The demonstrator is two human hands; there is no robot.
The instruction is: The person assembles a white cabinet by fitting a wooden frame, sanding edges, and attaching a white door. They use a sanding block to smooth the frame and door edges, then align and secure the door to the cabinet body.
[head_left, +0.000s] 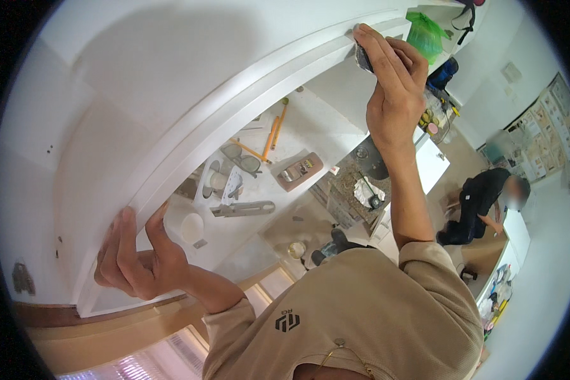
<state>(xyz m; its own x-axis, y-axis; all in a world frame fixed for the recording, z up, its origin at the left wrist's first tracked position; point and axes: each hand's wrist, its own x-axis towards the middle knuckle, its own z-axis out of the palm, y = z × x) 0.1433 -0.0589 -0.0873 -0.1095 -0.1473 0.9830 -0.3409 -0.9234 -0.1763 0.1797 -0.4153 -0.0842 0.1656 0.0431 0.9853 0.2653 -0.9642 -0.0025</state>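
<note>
My right hand (392, 82) is raised high and grips a small dark sanding pad (363, 58), pressing it against the upper part of a long white moulding strip (234, 107) that runs along a white panel (139, 69). My left hand (139, 253) rests lower down on the same moulding, thumb and fingers spread against its edge, holding nothing. Both arms wear tan sleeves.
Below lies a white worktop (310, 126) with orange pencils (272, 136), safety glasses (242, 158), a caulking gun (244, 208), a brown sanding block (299, 171) and round white tubs. A green bag (424, 35) hangs at top right. Another person in dark clothes (481, 202) crouches on the floor.
</note>
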